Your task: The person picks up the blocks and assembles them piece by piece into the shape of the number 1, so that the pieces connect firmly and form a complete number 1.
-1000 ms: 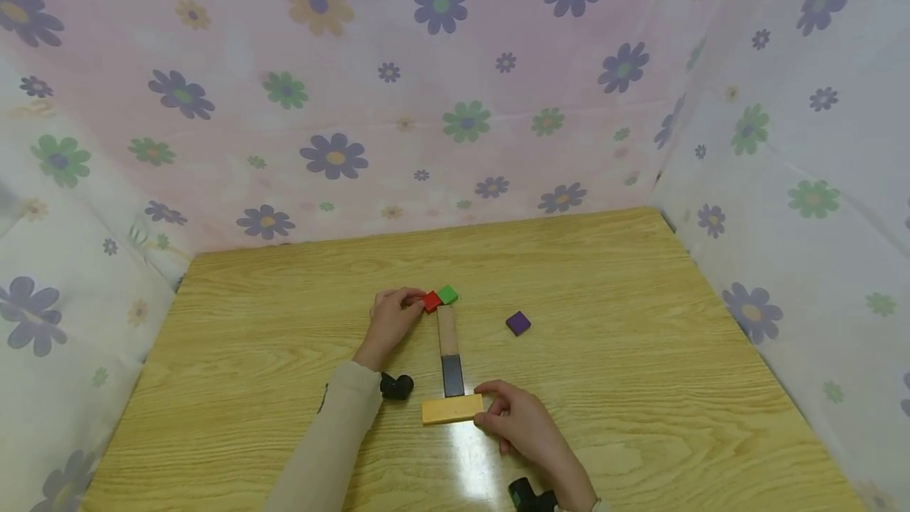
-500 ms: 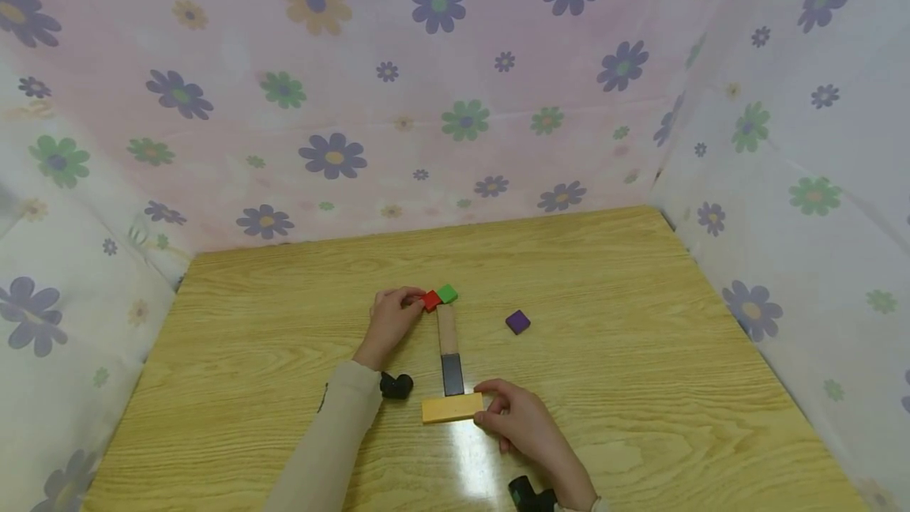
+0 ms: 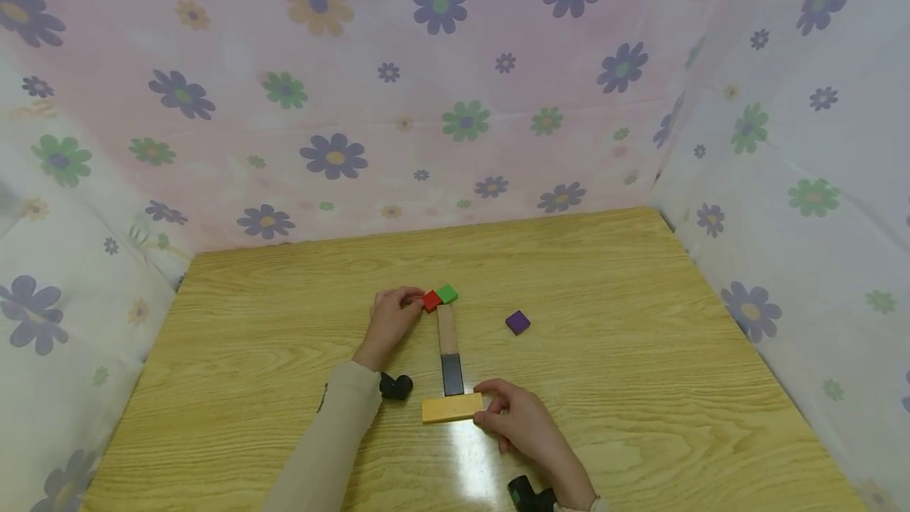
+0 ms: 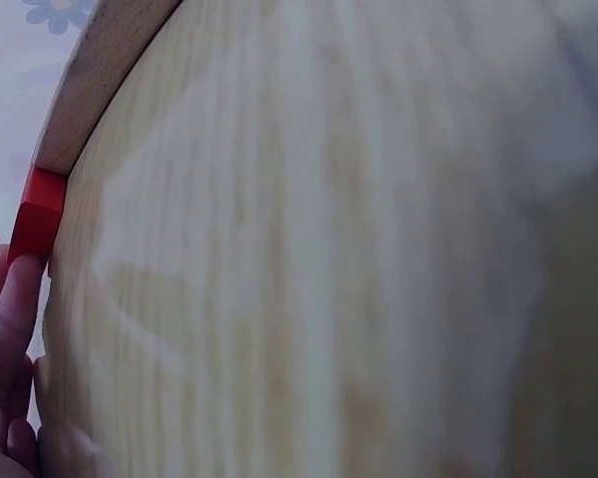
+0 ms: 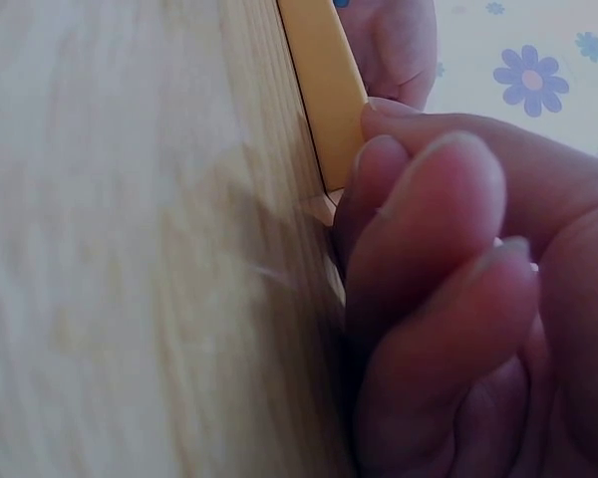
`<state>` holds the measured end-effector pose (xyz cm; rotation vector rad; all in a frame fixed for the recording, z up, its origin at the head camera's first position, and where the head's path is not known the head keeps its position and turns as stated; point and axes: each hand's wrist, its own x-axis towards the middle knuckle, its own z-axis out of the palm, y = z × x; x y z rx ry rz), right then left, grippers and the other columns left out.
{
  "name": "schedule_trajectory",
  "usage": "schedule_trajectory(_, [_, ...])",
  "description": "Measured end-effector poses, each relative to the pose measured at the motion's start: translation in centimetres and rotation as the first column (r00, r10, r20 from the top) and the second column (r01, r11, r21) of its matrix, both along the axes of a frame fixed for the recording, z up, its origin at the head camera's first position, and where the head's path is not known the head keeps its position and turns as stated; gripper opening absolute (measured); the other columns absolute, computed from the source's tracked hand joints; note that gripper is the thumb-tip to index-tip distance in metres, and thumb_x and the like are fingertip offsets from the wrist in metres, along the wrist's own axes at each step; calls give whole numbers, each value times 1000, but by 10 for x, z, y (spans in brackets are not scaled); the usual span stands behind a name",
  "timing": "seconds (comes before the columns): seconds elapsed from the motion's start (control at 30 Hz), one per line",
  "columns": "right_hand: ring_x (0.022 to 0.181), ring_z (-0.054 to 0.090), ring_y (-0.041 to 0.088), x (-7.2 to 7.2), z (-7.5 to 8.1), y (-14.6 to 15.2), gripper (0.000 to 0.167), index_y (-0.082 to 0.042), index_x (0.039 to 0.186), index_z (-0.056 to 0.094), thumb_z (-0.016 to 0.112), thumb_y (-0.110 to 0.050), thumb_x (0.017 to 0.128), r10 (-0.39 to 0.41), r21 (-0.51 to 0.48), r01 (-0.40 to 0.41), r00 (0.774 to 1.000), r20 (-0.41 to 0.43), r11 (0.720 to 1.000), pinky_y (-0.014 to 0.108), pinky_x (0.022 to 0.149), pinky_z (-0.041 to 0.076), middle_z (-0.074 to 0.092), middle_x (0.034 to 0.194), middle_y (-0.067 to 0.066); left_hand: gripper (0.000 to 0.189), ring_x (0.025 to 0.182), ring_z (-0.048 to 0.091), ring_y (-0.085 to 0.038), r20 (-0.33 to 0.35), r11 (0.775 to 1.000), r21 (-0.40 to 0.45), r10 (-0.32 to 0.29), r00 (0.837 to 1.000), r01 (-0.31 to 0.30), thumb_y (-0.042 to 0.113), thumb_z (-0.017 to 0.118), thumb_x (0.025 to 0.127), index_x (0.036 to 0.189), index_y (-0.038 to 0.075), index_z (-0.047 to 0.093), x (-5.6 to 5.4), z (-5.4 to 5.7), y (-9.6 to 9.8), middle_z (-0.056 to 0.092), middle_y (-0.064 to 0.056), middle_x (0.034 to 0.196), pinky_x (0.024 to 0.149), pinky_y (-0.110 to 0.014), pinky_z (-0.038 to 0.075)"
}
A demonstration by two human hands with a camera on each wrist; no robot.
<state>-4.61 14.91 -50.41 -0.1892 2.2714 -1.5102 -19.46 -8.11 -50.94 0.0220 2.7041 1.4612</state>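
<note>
In the head view, my left hand [image 3: 391,320] pinches a small red square block [image 3: 431,301] at its left side. A green square block [image 3: 447,293] touches the red one's upper right. Below them a tan wooden block [image 3: 446,330] and a dark grey block [image 3: 452,374] lie end to end in a line. An orange-yellow block [image 3: 452,408] lies crosswise at the bottom of that line. Thumb and fingers of my right hand [image 3: 524,425] hold its right end; the right wrist view shows this orange-yellow block [image 5: 327,100] between the fingertips.
A purple square block [image 3: 518,322] lies apart, right of the line. Black wrist devices [image 3: 398,386] are worn near both hands. Flowered cloth [image 3: 441,101] hangs behind and at both sides of the wooden table [image 3: 626,338].
</note>
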Motion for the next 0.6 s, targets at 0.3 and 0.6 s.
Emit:
schedule_trajectory(0.3, [39,50,14,1,-4,1,40,-15,116,55,66,-30,80,-5,-12,5,1000,13,1000,29,38,41,59,71,1,18,101,39,-15,-42,1000,16,24,999,-24,29,56,87,100,21,64,2,-1,-1,57,6,91,84,-37,31])
schedule_trajectory(0.6, [39,50,15,0,-4,1,41,-13,116,55,65,-31,81,9,-13,-9,1000,7,1000,29,38,41,59,71,1,23,102,39,-15,-1,993,113,19,1000,-18,34,55,87,104,21,64,5,1,-3,55,4,100,84,-38,34])
